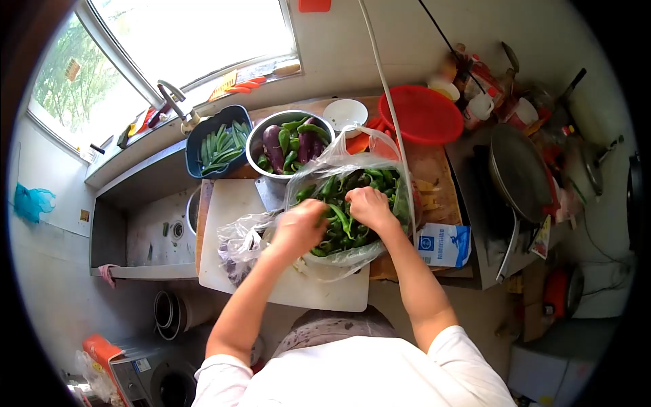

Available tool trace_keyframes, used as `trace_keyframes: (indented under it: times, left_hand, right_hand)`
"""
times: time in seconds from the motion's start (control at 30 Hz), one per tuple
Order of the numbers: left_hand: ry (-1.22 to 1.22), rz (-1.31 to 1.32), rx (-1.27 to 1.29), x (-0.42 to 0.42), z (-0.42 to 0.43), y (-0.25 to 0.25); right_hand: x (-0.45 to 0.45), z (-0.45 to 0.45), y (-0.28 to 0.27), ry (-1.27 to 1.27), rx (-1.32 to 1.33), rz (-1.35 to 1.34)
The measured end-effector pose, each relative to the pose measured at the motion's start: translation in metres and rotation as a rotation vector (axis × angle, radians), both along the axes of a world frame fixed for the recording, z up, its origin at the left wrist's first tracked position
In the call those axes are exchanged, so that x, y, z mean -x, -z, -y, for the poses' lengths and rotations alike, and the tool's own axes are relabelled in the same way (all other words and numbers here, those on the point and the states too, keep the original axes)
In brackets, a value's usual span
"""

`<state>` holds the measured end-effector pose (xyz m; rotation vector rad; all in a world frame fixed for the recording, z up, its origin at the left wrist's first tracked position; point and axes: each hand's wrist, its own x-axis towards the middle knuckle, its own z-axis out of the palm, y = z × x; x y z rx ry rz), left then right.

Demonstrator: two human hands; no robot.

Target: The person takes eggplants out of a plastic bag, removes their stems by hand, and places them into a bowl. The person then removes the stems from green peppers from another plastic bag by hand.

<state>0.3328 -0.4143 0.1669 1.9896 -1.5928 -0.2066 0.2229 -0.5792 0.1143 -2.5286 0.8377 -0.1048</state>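
Note:
A clear plastic bag (330,270) full of green peppers (332,239) lies open on the counter in front of me. My right hand (369,207) is over the peppers with its fingers curled down, pinched on a green pepper; its fingertips are partly hidden. Motion blurs my left hand (300,227) at the bag's left side, so its grip cannot be made out. A lighter, long pepper (340,218) shows between the two hands. Under the bag's left part is a white cutting board (288,293), with a crumpled clear bag (239,245) of purplish contents on it.
Behind the bag stand a metal bowl (254,152) of eggplants and peppers, a blue basket (192,157) of green pods, a white bowl (346,114) and a red basin (424,117). The sink (146,234) is left; a wok (519,169) and a blue-white packet (444,245) are right.

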Motion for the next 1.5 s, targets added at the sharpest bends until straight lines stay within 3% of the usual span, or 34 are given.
trace_keyframes:
  times: [0.03, 0.13, 0.2, 0.37, 0.47, 0.63, 0.77, 0.9, 1.0, 1.13, 1.2, 1.27, 1.3, 1.33, 1.4, 1.5]
  left_hand:
    - [0.044, 0.032, -0.127, 0.009, 0.015, 0.012]
    - [0.063, 0.201, -0.587, 0.020, 0.034, 0.009]
    - [0.138, 0.152, -0.592, 0.015, 0.028, 0.003]
    - [0.212, 0.076, -0.455, 0.006, 0.009, 0.010]
    - [0.180, 0.014, -0.319, -0.001, 0.005, 0.017]
    - [0.109, 0.033, -0.453, -0.002, 0.000, 0.005]
    - [0.042, 0.002, -0.291, -0.009, -0.004, 0.023]
    - [-0.034, -0.107, -0.199, -0.018, -0.004, 0.040]
    - [-0.108, -0.116, -0.182, -0.021, -0.007, 0.035]
    - [-0.193, -0.123, -0.028, -0.030, -0.004, 0.051]
    - [-0.243, -0.267, 0.044, -0.038, -0.002, 0.059]
    - [-0.276, -0.450, 0.097, -0.049, 0.000, 0.069]
    - [-0.434, -0.814, -0.035, -0.042, 0.000, 0.045]
    - [-0.434, -0.990, 0.001, -0.041, 0.001, 0.039]
    - [-0.296, -1.407, -0.070, -0.038, -0.005, 0.015]
    - [-0.306, -1.530, -0.102, -0.020, -0.005, -0.002]
  right_hand:
    - [-0.007, 0.008, -0.009, -0.054, 0.010, -0.166]
    - [-0.033, 0.017, -0.008, -0.112, -0.005, -0.275]
    - [-0.049, 0.022, -0.007, -0.102, -0.015, -0.335]
    - [-0.065, 0.026, 0.006, -0.057, -0.041, -0.271]
    - [-0.061, 0.034, 0.017, 0.102, -0.237, -0.099]
    - [-0.055, 0.024, 0.043, 0.084, -0.230, 0.217]
    - [-0.060, 0.033, 0.029, -0.002, -0.660, 0.128]
    - [-0.056, 0.034, 0.011, -0.034, -0.807, -0.003]
    - [-0.047, 0.016, -0.001, -0.046, -0.614, -0.202]
    - [-0.033, 0.006, 0.005, 0.010, -0.777, 0.025]
    - [-0.022, 0.009, -0.005, -0.002, -0.761, 0.037]
    - [-0.007, 0.008, -0.013, -0.027, -0.566, 0.127]
    - [0.000, 0.007, -0.023, 0.043, -0.628, 0.133]
    - [0.007, 0.006, -0.031, 0.114, -0.690, 0.138]
    - [0.023, 0.006, -0.038, 0.238, -0.657, 0.392]
    - [0.029, -0.003, -0.051, 0.343, -0.697, 0.680]
